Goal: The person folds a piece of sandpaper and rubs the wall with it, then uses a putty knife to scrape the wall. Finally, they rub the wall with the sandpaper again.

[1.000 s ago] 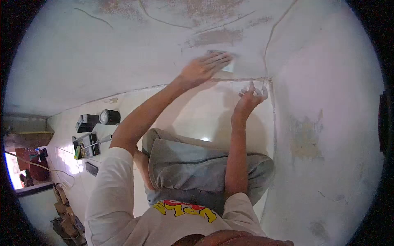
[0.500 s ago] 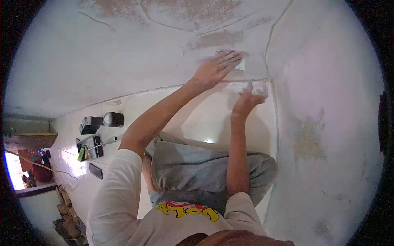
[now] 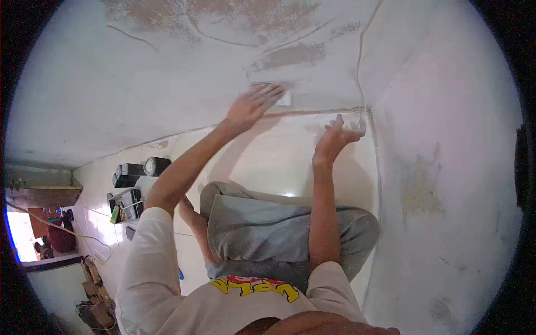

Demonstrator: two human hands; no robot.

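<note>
Nearest the lens, a white shirt [image 3: 251, 290] with yellow lettering, cut off by the lower edge, and grey shorts [image 3: 279, 229] of soft, creased cloth over bent knees.

Right forearm straight up from the lap, wrist bent back. Right hand [image 3: 335, 134] released and grasping nothing, fingers spread and slightly curled, tips at the seam where the glossy pale tiled floor [image 3: 273, 156] meets the walls, just short of the room corner.

Left arm long and diagonal, reaching up past the knee to the wall ahead. Left hand [image 3: 250, 107] laid flat, fingers straight and close together, pressed over a small pale rectangular pad [image 3: 283, 99] low on the back wall [image 3: 167, 72], just above the floor seam and left of the corner. Only the pad's right end clear of the fingertips; material hard to make out, and no telling whether the thumb hooks its edge.

Back wall chalky white and matt, with rough brown patches higher up and thin curved cracks. Side wall [image 3: 446, 167] on the right smooth, stained yellowish in one spot.

Farther off on the floor at left, a dark cylinder [image 3: 156, 166] and a small tray of tools [image 3: 127, 204], too small to identify.
</note>
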